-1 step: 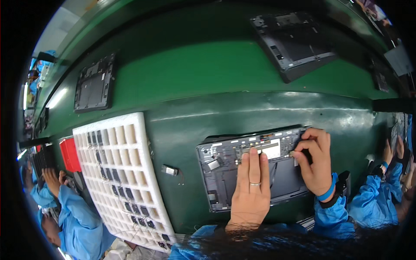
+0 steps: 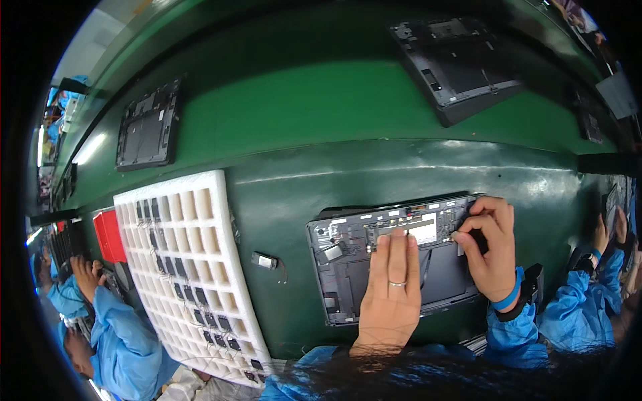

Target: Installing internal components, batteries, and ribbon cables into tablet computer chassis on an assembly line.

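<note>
An opened dark laptop base [image 2: 445, 281] lies in front of me with its inside facing up. Along its far side runs a circuit board [image 2: 422, 228] with a pale silvery patch. My left hand [image 2: 391, 287], a ring on one finger, rests with fingers stretched out and their tips on the board. At the board's right end, my right hand [image 2: 491, 250] has thumb and forefinger pinched together; whatever is between them is too small to make out. A silvery block-shaped part [image 2: 331, 254] sits in the base's left corner. Left of the laptop lies a similar loose part [image 2: 265, 260] with a thin wire.
A white foam tray [image 2: 221, 200] stands at left, several small black wired parts [image 2: 180, 267] in its pockets. Beyond it are a red bin [image 2: 109, 236] and a co-worker's hand [image 2: 85, 275]. Laptop bases [image 2: 148, 127] [image 2: 461, 67] lie farther back. Another person's hands [image 2: 605, 230] show at right.
The whole view has shifted very slightly. Both hands keep nearly the same places on the laptop base.
</note>
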`<move>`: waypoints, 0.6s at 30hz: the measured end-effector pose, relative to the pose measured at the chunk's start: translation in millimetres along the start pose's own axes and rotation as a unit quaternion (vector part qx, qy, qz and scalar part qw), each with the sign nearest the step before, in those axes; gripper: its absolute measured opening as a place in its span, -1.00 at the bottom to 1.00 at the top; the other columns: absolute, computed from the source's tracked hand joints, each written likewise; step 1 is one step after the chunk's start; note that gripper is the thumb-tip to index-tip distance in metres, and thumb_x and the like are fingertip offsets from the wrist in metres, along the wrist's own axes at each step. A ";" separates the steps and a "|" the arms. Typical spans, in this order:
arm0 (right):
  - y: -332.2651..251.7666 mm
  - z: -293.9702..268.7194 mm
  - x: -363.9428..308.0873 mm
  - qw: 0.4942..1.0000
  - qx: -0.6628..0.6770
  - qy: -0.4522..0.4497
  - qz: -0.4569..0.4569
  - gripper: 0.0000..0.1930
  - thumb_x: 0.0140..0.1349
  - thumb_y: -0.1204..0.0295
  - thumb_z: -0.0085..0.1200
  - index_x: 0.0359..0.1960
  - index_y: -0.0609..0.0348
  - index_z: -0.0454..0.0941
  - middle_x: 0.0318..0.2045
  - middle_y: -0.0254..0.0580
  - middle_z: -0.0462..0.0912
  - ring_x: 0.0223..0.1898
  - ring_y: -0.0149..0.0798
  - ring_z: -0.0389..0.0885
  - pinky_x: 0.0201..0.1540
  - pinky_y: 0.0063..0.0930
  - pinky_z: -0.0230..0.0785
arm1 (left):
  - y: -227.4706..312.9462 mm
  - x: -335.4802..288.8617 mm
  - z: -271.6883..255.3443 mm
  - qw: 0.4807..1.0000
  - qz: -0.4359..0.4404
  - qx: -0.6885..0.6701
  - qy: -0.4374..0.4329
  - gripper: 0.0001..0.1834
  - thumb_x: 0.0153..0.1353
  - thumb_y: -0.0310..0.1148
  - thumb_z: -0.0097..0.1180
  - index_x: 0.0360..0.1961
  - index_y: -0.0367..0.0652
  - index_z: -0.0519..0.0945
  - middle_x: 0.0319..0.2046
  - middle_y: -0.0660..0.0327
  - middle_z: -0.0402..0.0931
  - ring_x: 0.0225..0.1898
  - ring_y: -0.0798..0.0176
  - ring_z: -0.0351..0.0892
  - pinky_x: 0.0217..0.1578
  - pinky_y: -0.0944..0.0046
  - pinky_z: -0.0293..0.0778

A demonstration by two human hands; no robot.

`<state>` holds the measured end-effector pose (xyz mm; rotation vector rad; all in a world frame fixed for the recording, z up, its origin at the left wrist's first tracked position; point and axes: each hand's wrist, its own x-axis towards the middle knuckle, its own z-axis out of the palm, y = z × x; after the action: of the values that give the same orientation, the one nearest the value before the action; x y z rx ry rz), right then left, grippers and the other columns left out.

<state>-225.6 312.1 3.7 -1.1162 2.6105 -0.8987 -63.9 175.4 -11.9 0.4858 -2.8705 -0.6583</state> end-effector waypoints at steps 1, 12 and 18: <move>-4.1 -0.9 1.0 1.000 0.004 -0.005 0.000 -0.76 0.17 0.60 0.42 -0.16 0.18 0.64 0.06 -0.08 0.52 0.01 0.02 0.48 0.12 -0.21 0.38 | 1.9 1.2 1.9 1.000 0.007 -0.022 0.010 -0.36 0.25 -0.64 0.16 0.40 -0.51 0.47 0.49 -0.24 0.31 0.43 -0.45 0.42 0.30 -0.12 0.59; -4.9 5.3 15.5 1.000 0.000 0.005 0.016 -0.37 0.14 0.43 0.50 0.30 0.10 0.63 0.41 -0.08 0.44 0.34 0.03 0.33 0.43 -0.13 0.23 | -3.6 0.3 2.0 0.998 0.015 -0.058 -0.015 -0.36 0.30 -0.55 0.12 0.43 -0.50 0.46 0.54 -0.23 0.28 0.52 -0.38 0.34 0.38 -0.25 0.51; -11.7 4.3 18.3 1.000 0.008 -0.002 0.011 -0.36 0.11 0.42 0.54 0.29 0.11 0.64 0.40 -0.12 0.47 0.35 0.05 0.33 0.43 -0.11 0.22 | -2.3 1.1 1.8 0.999 0.014 -0.048 -0.012 -0.33 0.25 -0.58 0.11 0.43 -0.50 0.47 0.52 -0.23 0.32 0.52 -0.37 0.35 0.41 -0.24 0.48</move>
<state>-229.9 290.9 8.6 -1.0822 2.6028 -0.9098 -64.6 173.8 -14.5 0.4262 -2.8453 -0.7991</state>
